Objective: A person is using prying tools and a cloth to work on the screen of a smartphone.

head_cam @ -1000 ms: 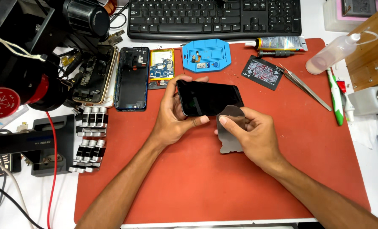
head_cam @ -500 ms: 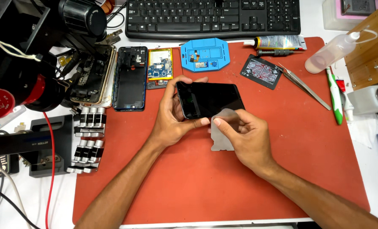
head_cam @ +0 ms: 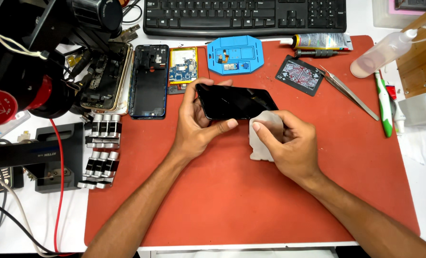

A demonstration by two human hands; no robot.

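Phone screen (head_cam: 236, 102) is gripped by left hand (head_cam: 197, 125) above red mat (head_cam: 232, 200); grey cloth (head_cam: 265, 131) is pinched by right hand (head_cam: 289, 143) at screen's lower-right edge. Wiping seems underway, prob. unfinished.

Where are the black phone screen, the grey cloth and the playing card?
black phone screen (head_cam: 237, 101), head view, middle of its glass.
grey cloth (head_cam: 269, 125), head view, upper part above the fingers.
playing card (head_cam: 300, 75), head view, centre of its face.

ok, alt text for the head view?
Left hand grips a black glossy phone screen above a red work mat while the right hand presses a grey-white wipe to its lower edge. Phone parts, a blue repair fixture and a black keyboard lie behind.
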